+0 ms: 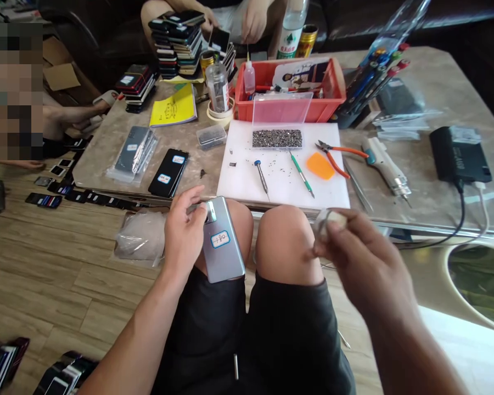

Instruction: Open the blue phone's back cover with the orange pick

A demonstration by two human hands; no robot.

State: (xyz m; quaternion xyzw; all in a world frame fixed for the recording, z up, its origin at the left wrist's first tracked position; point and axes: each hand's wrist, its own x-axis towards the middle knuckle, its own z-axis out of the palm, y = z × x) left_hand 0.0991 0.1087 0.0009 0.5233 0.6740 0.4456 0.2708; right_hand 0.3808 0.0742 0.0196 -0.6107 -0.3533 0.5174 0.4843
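Note:
My left hand (pixel 186 230) grips the upper left edge of a silver smartphone (pixel 226 258), its thumb by the camera block. The phone lies back side up on my left thigh and bears a blue-edged label with handwriting. My right hand (pixel 360 255), raised over the right knee at the table edge, is closed on a small whitish, partly see-through thing (pixel 333 219); blur hides its kind. Ahead lies a white work mat (pixel 239 186) with a screwdriver (pixel 262 178), a green pen-like tool (pixel 302 174), an orange plastic pick (pixel 320 165) and an open clear box of tiny screws (pixel 277 138).
Orange-handled pliers (pixel 337 148), tweezers (pixel 358 186), an electric screwdriver (pixel 387 167) and a black power box (pixel 460 153) lie right. A red bin (pixel 290 112) stands behind the mat. Left are a black phone (pixel 168 173), bagged phones (pixel 134 151) and phone stacks (pixel 177 46). Another person sits opposite.

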